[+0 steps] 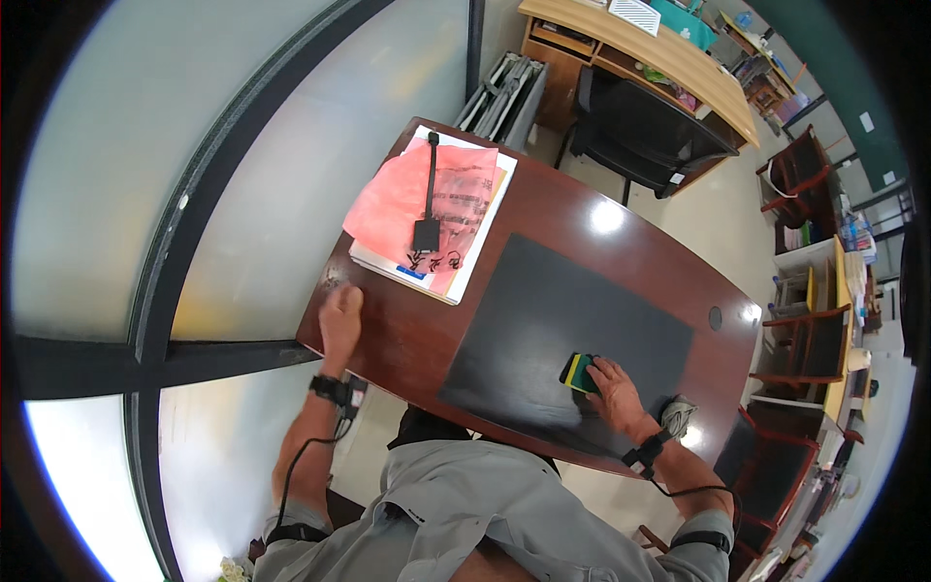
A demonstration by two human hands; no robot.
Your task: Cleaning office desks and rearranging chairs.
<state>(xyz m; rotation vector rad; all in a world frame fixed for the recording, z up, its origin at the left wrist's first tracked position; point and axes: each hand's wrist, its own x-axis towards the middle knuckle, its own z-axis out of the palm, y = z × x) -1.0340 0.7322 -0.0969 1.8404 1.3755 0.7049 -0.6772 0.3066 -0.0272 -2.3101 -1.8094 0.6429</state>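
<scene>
My right hand (617, 396) is on a small block with green, yellow and dark layers (580, 372), which looks like a board eraser or a sponge. The block rests on the black desk mat (524, 327), towards its near right part. On the far left of the dark red wooden desk (407, 349), my left hand (340, 320) leans near the edge with its fingers curled in and nothing visible in them. Beyond that hand lies a stack of papers (460, 291) under a pink plastic sheet or bag (385, 207) bearing writing. A black cable adapter (427, 234) lies on top.
A bundled grey cord or cloth (678, 416) sits beside my right wrist. Frosted glass panels in a dark frame (153, 305) border the left side. Behind the desk stand a grey file rack (505, 98), a black mesh chair (647, 131) and a light wooden desk (654, 51).
</scene>
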